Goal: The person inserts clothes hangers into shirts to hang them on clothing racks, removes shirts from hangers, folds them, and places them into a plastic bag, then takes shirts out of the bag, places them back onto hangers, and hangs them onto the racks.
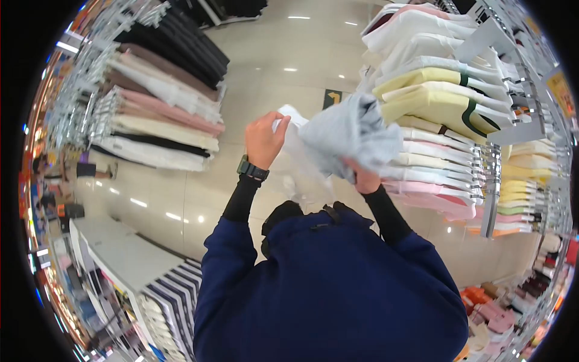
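From my end: left hand (pixel 264 140) is pinching a corner of thin see-through plastic (pixel 289 114), thumb against fingers, with the rest of the sheet hanging below over the floor (pixel 256 72). Right hand (pixel 365 180) is under the grey-blue garment (pixel 341 136), fingers mostly hidden and blurred, so I can't tell if they grip or just support it. Garment is bunched, up in the air between the hands and the right-side clothes rack (pixel 422 102), its left end right by the plastic. Whether they touch, I can't tell. Handling, my read: pinch the film by its very edge, light but firm; it looks slippery and likely to cling to the cloth. I'd take the garment's weight on the right palm, not on the plastic, or the film may stretch or tear. Gather the loose folds before moving. Slow wrist, elbows in: the rack is near enough on the right to snag a sleeve.
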The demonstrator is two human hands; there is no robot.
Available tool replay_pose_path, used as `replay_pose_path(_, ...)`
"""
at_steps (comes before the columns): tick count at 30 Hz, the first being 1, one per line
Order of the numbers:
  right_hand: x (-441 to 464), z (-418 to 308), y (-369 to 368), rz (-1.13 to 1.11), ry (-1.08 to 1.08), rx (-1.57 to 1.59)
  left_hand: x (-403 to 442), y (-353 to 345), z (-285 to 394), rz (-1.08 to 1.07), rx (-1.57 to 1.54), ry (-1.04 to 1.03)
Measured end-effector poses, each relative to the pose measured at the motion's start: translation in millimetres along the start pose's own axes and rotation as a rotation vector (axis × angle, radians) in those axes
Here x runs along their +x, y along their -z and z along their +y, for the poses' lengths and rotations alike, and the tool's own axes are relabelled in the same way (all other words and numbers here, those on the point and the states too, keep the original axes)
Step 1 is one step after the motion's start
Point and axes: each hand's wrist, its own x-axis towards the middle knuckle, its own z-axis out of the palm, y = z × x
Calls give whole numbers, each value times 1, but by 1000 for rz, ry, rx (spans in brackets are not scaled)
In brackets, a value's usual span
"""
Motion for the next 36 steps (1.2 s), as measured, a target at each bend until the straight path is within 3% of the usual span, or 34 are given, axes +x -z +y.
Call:
replay_pose_path(2,18,-11,-21,29,-48,14,35,7,-4,-72,-114,48)
replay_pose_path(4,53,-37,-38,175,-491,888,81,19,-11,-171,-340,5)
replay_pose_path(5,73,-45,-46,298,-630,1163,93,22,-13,-239,-451,7)
replay_pose_path(7,110,-46,-63,359,-654,1223,118,29,-12,-410,-647,3)
replay_pose_path(9,149,-37,-75,385,-575,1087,148,27,-19,-503,-691,-152)
replay_pose_path(10,168,-32,-70,266,-441,522,161,25,-20,-499,-735,-169)
replay_pose_path(15,223,37,-97,50,-111,-37,205,3,-28,-671,-834,-215)
replay_pose_path(17,233,90,-133,-127,-196,13,223,-13,-28,-768,-827,-218)
replay_pose_path(20,260,158,-159,-83,-298,-104,252,-38,-42,-758,-787,-224)
replay_pose_path(27,373,303,-163,217,-427,-337,383,-69,-88,-157,-246,-193)
replay_pose_path(30,411,349,-166,312,-458,-394,424,-106,-102,-284,-434,99)
replay_pose_path(34,463,402,-165,369,-524,-405,502,-153,-85,-306,-619,25)
replay_pose_path(36,489,425,-167,368,-585,-364,544,-168,-77,-446,-756,56)
